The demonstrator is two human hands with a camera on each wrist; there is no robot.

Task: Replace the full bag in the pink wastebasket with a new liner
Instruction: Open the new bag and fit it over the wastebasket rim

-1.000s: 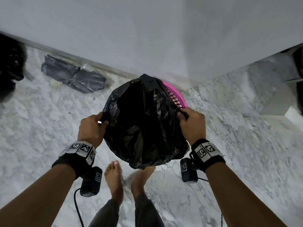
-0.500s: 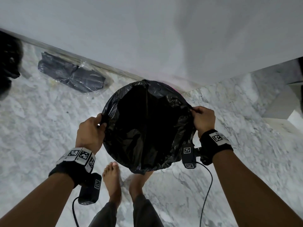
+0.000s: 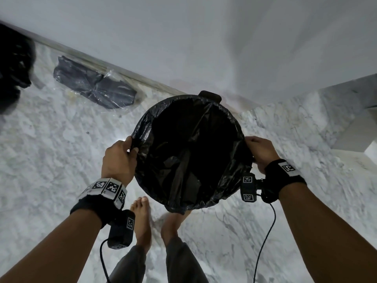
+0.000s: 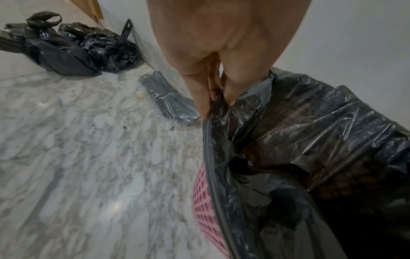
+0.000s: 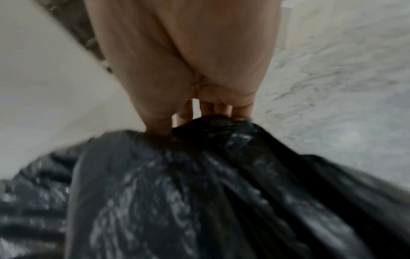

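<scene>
Both bare forearms are extended forward and downward from the lower corners of the head view, each wrist wrapped in a black band fitted with printed marker tiles. The left hand [image 3: 119, 158] is held with its back upward, and thin black plastic is pinched between its thumb and curled fingers [image 4: 200, 98]. The right hand [image 3: 260, 153] is set opposite, well apart from the left, with its fingers [image 5: 221, 108] curled over and its thumb pressed onto gathered black plastic. Two bare feet are planted below, between the arms.
</scene>
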